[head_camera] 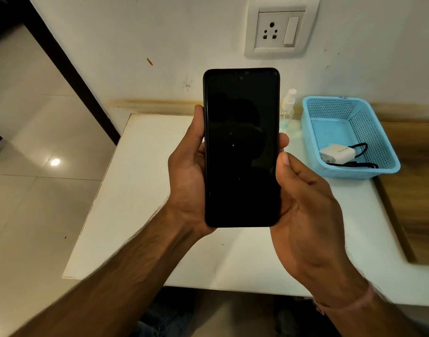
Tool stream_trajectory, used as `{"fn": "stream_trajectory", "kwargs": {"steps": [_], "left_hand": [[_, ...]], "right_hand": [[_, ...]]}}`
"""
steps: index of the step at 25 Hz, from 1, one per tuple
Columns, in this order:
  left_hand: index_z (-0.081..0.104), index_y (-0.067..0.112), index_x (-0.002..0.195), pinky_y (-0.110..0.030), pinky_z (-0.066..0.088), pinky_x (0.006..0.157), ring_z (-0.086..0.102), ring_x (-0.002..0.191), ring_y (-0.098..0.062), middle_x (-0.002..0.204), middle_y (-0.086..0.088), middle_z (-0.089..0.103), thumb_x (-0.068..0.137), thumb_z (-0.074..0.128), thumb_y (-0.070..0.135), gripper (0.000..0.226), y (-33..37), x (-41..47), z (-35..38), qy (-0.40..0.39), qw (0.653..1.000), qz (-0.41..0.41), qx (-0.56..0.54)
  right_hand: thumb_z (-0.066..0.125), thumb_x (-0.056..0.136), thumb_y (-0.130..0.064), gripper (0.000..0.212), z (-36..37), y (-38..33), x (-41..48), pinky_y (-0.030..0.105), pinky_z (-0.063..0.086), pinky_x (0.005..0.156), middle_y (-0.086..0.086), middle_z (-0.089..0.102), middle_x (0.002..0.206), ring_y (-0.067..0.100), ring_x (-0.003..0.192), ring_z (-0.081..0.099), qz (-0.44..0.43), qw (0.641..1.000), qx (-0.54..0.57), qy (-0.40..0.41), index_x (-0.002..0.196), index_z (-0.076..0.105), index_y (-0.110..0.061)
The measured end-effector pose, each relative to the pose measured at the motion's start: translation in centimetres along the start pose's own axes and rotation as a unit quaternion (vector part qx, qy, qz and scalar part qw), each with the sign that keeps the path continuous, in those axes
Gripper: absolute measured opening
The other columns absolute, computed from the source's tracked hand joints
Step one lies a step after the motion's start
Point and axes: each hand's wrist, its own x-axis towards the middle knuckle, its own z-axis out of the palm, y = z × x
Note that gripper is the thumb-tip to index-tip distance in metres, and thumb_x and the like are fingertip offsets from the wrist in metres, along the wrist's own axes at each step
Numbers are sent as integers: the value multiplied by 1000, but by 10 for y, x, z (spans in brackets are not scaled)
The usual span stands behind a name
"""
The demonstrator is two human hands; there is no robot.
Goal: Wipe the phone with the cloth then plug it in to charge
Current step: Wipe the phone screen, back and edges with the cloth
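Above the white table (145, 190), a dark-screened black phone (241, 147) upright, clasped between both hands: left (186, 176), right (305, 210).

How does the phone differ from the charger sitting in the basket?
The phone is black, flat and long; the charger is white, small and blocky. The phone is held upright in the air by the left hand and right hand; the charger lies untouched in the blue basket with a black cable.
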Motion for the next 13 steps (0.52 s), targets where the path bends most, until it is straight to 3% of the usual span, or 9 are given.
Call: {"fn": "stream_trajectory", "kwargs": {"steps": [2,5,7,9,13], "left_hand": [[66,12,128,-42,60,77,73,95,-31,105,-14,72,92,45,62,65,0,0,1,13,1000,9,10],[78,17,105,-35,61,69,76,85,-25,92,-7,76,98,37,59,59,-2,0,1,21,999,24,19],[73,15,117,-38,61,72,75,89,-27,98,-11,74,96,39,61,61,-1,-1,3,27,999,16,19],[73,13,117,-38,61,73,75,89,-29,98,-12,75,96,39,61,62,-2,0,3,20,1000,13,16],[63,11,131,-43,60,80,71,97,-33,107,-16,71,94,41,65,69,-2,2,-1,11,1000,-3,14]], "right_hand": [[56,75,-38,24,-1,-1,0,16,54,71,-9,73,94,8,96,69,-6,1000,6,-9,89,75,-31],[57,75,-38,22,-3,-2,0,18,54,71,-7,73,94,10,97,69,-6,1000,9,-14,86,76,-34],[56,77,-36,25,-3,-1,0,19,54,74,-6,73,101,11,100,68,-9,1000,20,-21,94,74,-31],[57,79,-35,27,-3,0,1,21,55,77,-6,72,105,13,103,67,-13,999,23,-21,101,71,-28],[57,72,-45,39,-6,4,6,25,56,80,-5,71,107,17,103,67,-4,999,-32,7,106,66,-28]]}}
